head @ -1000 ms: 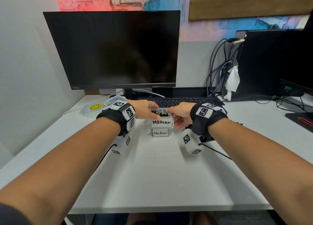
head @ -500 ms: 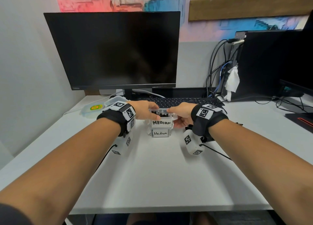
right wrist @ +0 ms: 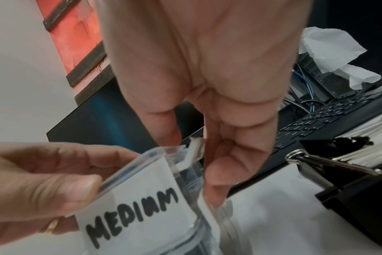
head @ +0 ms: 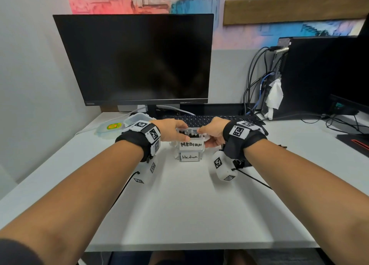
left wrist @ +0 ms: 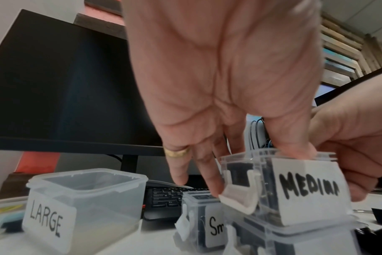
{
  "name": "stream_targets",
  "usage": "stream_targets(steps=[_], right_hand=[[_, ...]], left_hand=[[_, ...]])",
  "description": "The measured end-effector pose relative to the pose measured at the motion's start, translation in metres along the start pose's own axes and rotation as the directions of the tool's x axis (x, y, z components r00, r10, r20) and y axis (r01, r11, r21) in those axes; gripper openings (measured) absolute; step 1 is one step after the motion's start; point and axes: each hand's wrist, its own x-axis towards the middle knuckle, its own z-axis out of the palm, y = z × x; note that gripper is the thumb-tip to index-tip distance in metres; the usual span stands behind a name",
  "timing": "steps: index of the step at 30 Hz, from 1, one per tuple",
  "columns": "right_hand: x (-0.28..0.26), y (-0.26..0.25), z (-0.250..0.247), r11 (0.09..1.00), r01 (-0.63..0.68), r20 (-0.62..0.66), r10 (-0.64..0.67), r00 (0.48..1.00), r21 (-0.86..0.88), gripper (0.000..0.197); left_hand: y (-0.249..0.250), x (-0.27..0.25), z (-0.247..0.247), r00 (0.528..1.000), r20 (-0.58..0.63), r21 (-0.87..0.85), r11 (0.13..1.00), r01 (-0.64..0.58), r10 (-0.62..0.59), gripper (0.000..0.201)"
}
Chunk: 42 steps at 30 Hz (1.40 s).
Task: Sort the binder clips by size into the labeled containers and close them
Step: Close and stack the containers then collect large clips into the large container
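A: While both hands closed on it, what crowded the clear plastic "MEDIUM" box [head: 190, 142]?
B: A black keyboard [head: 201, 120] behind, a large black binder clip [right wrist: 347, 174] to its right.
A: Contents?
B: Dark clips inside; it sat stacked on another "Medium" box [head: 189, 157]. The left hand [head: 172, 131] and right hand [head: 212, 131] pinched its rim. The "LARGE" tub [left wrist: 85, 201] beside it looked empty

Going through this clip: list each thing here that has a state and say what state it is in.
upper MEDIUM container: stacked on another, lid on, side latch still flipped out
lower Medium container: underneath, looks closed
LARGE container: no lid, looks empty
small container: lid on, latch loose
monitor: off
left hand: grips the upper container
right hand: grips it too
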Motion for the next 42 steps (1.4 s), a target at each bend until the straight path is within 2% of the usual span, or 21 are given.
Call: stream_targets(steps=[9,13,16,19,24,28,31,34,38,42], right_hand=[[-0.001,-0.006,0.002,0.998,-0.004,-0.002,0.004,1.0,-0.063,0.014],[-0.005,-0.013,0.006,0.984,0.002,-0.029,-0.008,1.0,-0.178,0.017],[-0.013,-0.017,0.008,0.931,0.051,-0.044,-0.072,0.996,-0.362,0.028],[-0.018,-0.018,0.009,0.853,0.138,0.0,-0.159,0.987,-0.504,0.04],[-0.019,-0.019,0.012,0.769,0.283,0.107,-0.272,0.956,-0.573,0.065],[-0.018,-0.024,0.015,0.704,0.316,0.166,-0.276,0.947,-0.636,0.066],[-0.015,-0.025,0.015,0.713,0.323,0.185,-0.267,0.946,-0.622,0.071],[-0.015,-0.024,0.013,0.711,0.33,0.177,-0.282,0.943,-0.621,0.073],[-0.012,-0.023,0.013,0.713,0.334,0.183,-0.282,0.942,-0.617,0.074],[-0.011,-0.023,0.012,0.715,0.34,0.186,-0.287,0.94,-0.611,0.074]], left_hand=[[-0.005,0.003,0.001,1.0,-0.002,-0.031,0.999,-0.01,0.01,0.062],[-0.004,0.002,0.004,1.0,-0.018,-0.04,0.999,-0.007,0.006,0.064],[-0.007,0.001,0.006,1.0,-0.019,-0.036,0.999,-0.003,0.002,0.066],[-0.017,0.0,0.009,1.0,-0.015,-0.057,0.998,0.017,-0.018,0.076],[-0.032,-0.001,0.019,1.0,0.004,-0.116,0.993,0.031,-0.031,0.086],[-0.034,0.003,0.025,1.0,-0.002,-0.128,0.992,0.015,-0.016,0.091],[-0.034,0.005,0.029,1.0,-0.018,-0.14,0.99,0.018,-0.02,0.095],[-0.031,0.006,0.029,0.999,-0.042,-0.09,0.996,0.023,-0.027,0.085],[-0.03,0.003,0.026,0.999,-0.039,0.016,1.0,0.026,-0.026,0.047],[-0.034,0.004,0.029,0.996,-0.061,0.007,0.998,0.068,-0.068,0.045]])
